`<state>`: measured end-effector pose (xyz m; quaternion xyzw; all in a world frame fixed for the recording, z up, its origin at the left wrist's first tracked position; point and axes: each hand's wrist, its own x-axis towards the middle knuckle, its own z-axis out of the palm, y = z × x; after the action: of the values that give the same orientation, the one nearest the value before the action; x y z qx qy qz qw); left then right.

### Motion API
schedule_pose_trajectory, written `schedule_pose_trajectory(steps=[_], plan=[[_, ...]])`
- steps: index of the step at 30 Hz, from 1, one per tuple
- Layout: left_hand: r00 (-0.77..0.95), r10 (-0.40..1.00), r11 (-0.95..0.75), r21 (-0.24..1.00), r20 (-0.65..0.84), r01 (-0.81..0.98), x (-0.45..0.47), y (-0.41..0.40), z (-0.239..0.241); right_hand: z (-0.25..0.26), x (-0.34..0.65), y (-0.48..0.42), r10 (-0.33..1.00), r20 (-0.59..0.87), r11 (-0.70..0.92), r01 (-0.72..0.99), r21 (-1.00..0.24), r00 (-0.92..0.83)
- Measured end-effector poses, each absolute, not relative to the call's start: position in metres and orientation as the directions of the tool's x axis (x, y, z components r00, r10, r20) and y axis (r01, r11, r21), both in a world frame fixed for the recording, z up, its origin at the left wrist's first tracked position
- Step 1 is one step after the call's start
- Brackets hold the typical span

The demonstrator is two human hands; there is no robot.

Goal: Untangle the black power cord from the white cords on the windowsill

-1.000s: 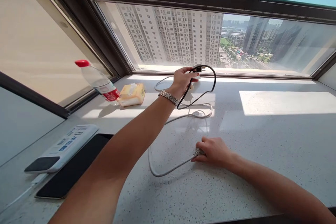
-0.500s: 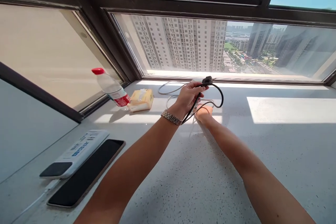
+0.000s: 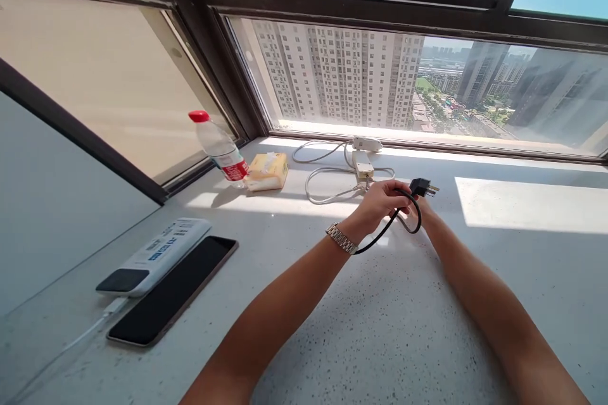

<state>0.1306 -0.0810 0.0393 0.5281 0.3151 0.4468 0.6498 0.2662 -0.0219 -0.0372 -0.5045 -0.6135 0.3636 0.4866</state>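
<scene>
My left hand (image 3: pixel 380 204), with a metal watch (image 3: pixel 341 238) on its wrist, is closed around a black power cord (image 3: pixel 379 239). The cord bends in a loop below the fingers, and its black plug (image 3: pixel 421 187) sticks out to the right with metal prongs showing. Just behind it is my right hand (image 3: pixel 424 207), largely covered by the left hand and the cord; its fingers are hidden. Beyond both hands, a grey cable (image 3: pixel 311 186) lies in loops beside two white blocks (image 3: pixel 363 166) near the window.
At the left back a red-capped plastic bottle (image 3: pixel 221 150) stands beside a yellow tissue pack (image 3: pixel 268 171). Nearer, a white power bank (image 3: pixel 156 256) with a white cable (image 3: pixel 78 347) lies against a black phone (image 3: pixel 173 291). A dark window frame (image 3: pixel 437 150) borders the speckled white counter (image 3: pixel 361 329).
Both hands have moved right and toward me with the cord and plug. The white blocks behind them have come into view. The whole view has shifted slightly.
</scene>
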Motion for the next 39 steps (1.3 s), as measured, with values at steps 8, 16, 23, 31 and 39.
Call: schedule_pose_trajectory(steps=[8,16,23,31,39], plan=[[0.287,0.950,-0.133,0.991,0.125,0.009,0.179,-0.095,0.007,-0.025,0.337,-0.112,0.939,0.011,-0.115,-0.343,-0.932,-0.345],[0.633,0.767,-0.282,0.940,0.101,0.192,0.171,-0.125,0.006,-0.061,0.331,-0.132,0.992,-0.125,-0.105,-0.545,-0.832,-0.001],[0.343,0.932,-0.359,0.458,0.120,0.813,0.095,-0.072,-0.001,-0.049,0.370,-0.137,0.979,-0.171,-0.077,-0.580,-0.811,0.109],[0.209,0.975,-0.218,0.468,0.073,0.857,0.065,-0.039,-0.035,-0.038,0.462,-0.130,0.875,-0.286,-0.040,-0.530,-0.847,0.390],[0.690,0.686,-0.371,0.927,0.230,0.060,0.093,-0.127,0.054,-0.048,0.522,-0.137,0.515,-0.120,0.260,-0.288,-0.922,0.849]])
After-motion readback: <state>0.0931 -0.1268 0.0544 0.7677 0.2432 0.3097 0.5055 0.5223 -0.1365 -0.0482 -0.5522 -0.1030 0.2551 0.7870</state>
